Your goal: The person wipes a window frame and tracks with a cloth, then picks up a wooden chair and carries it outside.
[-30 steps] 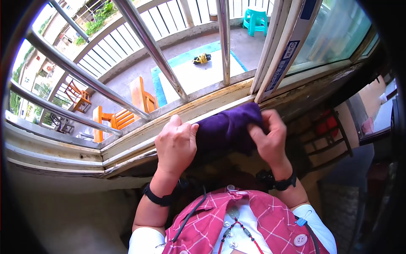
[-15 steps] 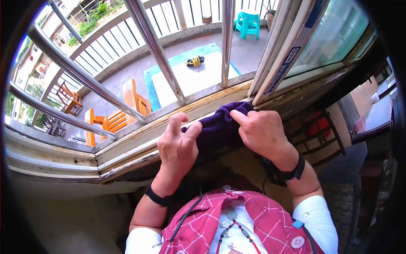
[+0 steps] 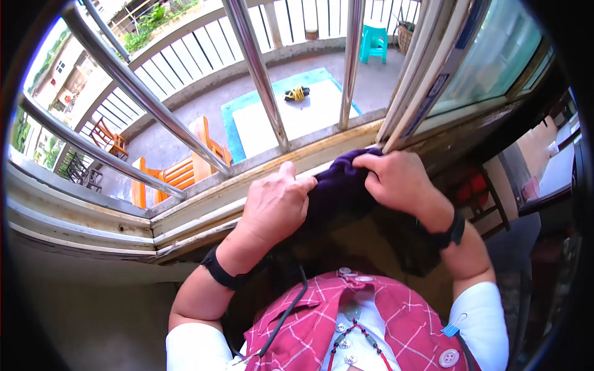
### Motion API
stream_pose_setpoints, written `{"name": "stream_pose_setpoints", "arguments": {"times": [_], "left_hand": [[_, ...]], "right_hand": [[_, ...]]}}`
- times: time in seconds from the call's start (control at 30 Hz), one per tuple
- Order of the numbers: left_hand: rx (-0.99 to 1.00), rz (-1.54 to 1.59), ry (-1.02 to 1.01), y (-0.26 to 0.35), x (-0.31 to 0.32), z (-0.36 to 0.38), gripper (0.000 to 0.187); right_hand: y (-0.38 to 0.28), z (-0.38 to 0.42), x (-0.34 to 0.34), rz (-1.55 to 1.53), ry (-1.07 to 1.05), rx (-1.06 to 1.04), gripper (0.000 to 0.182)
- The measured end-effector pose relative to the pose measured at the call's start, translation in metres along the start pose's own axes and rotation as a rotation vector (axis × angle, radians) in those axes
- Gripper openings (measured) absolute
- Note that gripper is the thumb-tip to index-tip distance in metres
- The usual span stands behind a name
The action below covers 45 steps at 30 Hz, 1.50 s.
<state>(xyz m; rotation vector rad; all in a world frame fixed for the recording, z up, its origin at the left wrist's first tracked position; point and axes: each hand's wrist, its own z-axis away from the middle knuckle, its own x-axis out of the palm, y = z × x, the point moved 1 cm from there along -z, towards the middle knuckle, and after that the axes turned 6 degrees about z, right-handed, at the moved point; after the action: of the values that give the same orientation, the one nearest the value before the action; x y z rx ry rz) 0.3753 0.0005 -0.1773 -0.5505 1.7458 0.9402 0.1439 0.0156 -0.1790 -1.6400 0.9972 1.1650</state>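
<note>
A dark purple cloth (image 3: 339, 185) hangs over the inner edge of the window sill, bunched beside the sliding frame. My right hand (image 3: 399, 179) grips its right part, with thumb and index finger pinched on the fabric. At the cloth's left edge is my left hand (image 3: 276, 201), its fingers bent and pressed together on the fabric by the window track (image 3: 247, 199). Part of the left grip is hidden behind the knuckles. Both wrists wear black bands.
Metal bars (image 3: 260, 77) stand just beyond the sill. A sliding glass pane (image 3: 489, 68) is at the right. Outside are a white and blue board (image 3: 281, 117) with a yellow cord bundle (image 3: 297, 93), a teal stool (image 3: 374, 44) and an orange wooden chair (image 3: 179, 176).
The view has shifted, moving the scene slightly rightward. My left hand has moved right along the sill, its fingers less raised. My right hand stays on the cloth.
</note>
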Motion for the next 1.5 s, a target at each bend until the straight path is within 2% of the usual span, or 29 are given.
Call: {"name": "stream_pose_setpoints", "arguments": {"times": [0.03, 0.13, 0.17, 0.23, 0.27, 0.33, 0.43, 0.5, 0.53, 0.6, 0.67, 0.77, 0.87, 0.93, 1.0, 1.03, 1.2, 1.27, 1.43, 1.5], "left_hand": [[-0.015, 0.001, -0.018, 0.001, 0.000, 0.001, 0.027], [-0.012, 0.010, -0.008, 0.000, 0.006, 0.004, 0.025], [-0.006, 0.018, 0.019, 0.000, 0.006, 0.004, 0.025], [0.004, 0.022, 0.042, -0.001, 0.008, 0.003, 0.025], [0.007, 0.072, 0.075, -0.003, 0.009, 0.004, 0.025], [0.004, 0.121, 0.114, -0.005, 0.010, 0.006, 0.025], [0.028, 0.160, 0.176, -0.006, 0.011, 0.014, 0.027], [0.113, 0.064, 0.165, -0.002, 0.006, 0.016, 0.032], [0.111, 0.069, 0.159, -0.003, 0.008, 0.016, 0.032], [0.193, -0.058, 0.192, -0.003, 0.009, 0.016, 0.036], [0.224, -0.075, 0.225, -0.005, 0.016, 0.016, 0.037], [0.237, -0.098, 0.238, -0.004, 0.015, 0.014, 0.037], [0.245, -0.072, 0.220, -0.010, 0.015, 0.016, 0.032], [0.259, -0.047, 0.233, -0.016, 0.013, 0.015, 0.030], [0.284, -0.045, 0.211, -0.019, 0.010, 0.022, 0.026], [0.281, -0.064, 0.195, -0.019, 0.006, 0.024, 0.022], [0.302, -0.069, 0.143, -0.029, 0.000, 0.031, 0.022], [0.282, -0.056, 0.157, -0.032, -0.003, 0.034, 0.023], [0.238, -0.071, 0.104, -0.043, -0.015, 0.050, 0.026], [0.229, -0.084, 0.079, -0.051, -0.020, 0.059, 0.025]], "right_hand": [[0.001, 0.006, 0.005, -0.031, 0.124, 0.012, 0.029], [-0.010, 0.011, 0.011, 0.129, 0.495, 0.016, 0.026], [-0.012, 0.008, 0.015, 0.121, 0.489, 0.026, 0.026], [-0.011, -0.002, 0.023, 0.114, 0.606, -0.258, 0.024], [-0.009, -0.001, 0.028, 0.110, 0.605, -0.251, 0.024], [-0.004, -0.003, 0.035, 0.075, 0.534, -0.333, 0.037], [-0.007, 0.000, 0.024, 0.065, 0.457, -0.406, 0.036], [-0.012, 0.000, 0.014, 0.034, 0.366, -0.423, 0.037], [-0.013, -0.002, 0.011, 0.032, 0.359, -0.421, 0.037], [-0.017, -0.006, 0.007, 0.053, 0.198, -0.393, 0.030], [-0.021, -0.013, 0.013, 0.080, 0.228, -0.394, 0.028], [-0.030, -0.023, 0.013, 0.128, 0.132, -0.336, 0.030], [-0.031, -0.018, 0.018, 0.085, 0.250, -0.317, 0.029], [-0.031, -0.005, 0.018, 0.078, 0.256, -0.246, 0.028], [-0.033, 0.003, 0.023, 0.035, 0.401, -0.229, 0.031], [-0.035, 0.006, 0.024, 0.077, 0.377, -0.213, 0.037], [-0.043, -0.008, 0.019, 0.066, 0.317, -0.229, 0.023], [-0.053, -0.014, 0.018, 0.196, 0.182, -0.224, 0.026], [-0.087, -0.014, 0.030, 0.219, 0.123, -0.115, 0.046], [-0.099, -0.014, 0.035, 0.219, 0.135, -0.103, 0.047]]}}
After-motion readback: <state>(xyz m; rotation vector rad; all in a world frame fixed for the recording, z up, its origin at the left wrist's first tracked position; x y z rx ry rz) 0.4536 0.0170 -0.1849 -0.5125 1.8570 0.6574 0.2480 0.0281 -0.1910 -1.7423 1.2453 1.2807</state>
